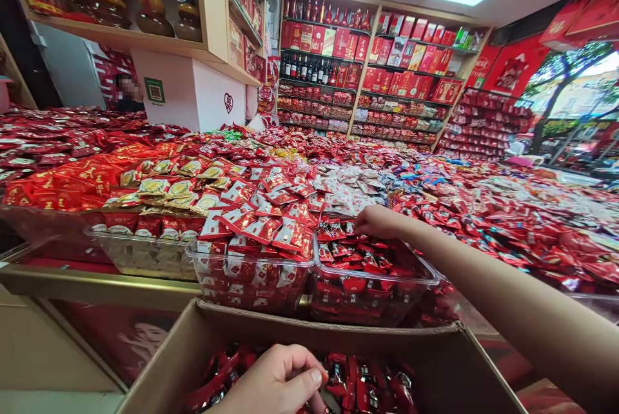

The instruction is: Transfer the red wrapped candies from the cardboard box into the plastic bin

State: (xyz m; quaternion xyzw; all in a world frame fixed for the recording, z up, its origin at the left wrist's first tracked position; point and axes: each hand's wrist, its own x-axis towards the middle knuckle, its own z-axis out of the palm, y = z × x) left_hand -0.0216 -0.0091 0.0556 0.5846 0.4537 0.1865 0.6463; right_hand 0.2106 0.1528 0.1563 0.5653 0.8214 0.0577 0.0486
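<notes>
My left hand [283, 378] is inside an open cardboard box [440, 362], its fingers curled over small red-and-black wrapped candies [367, 391]. Whether a candy lies in those fingers is hidden. My right hand [380, 221] reaches across to the back of a clear plastic bin [374, 278]. Its fingers are bent down and closed at the dark red packets [341, 249] there; the fingertips and anything in them are out of sight. The candies in the bin look like those in the box, and they sit lower than the heaps around them.
Left of that bin stands a clear bin heaped with red-and-white packets [275, 220], then gold packets [181, 185]. White packets [351, 185] lie behind, more red ones [503, 227] to the right. Shelves [358, 78] line the back. A person [128, 95] is at the far left.
</notes>
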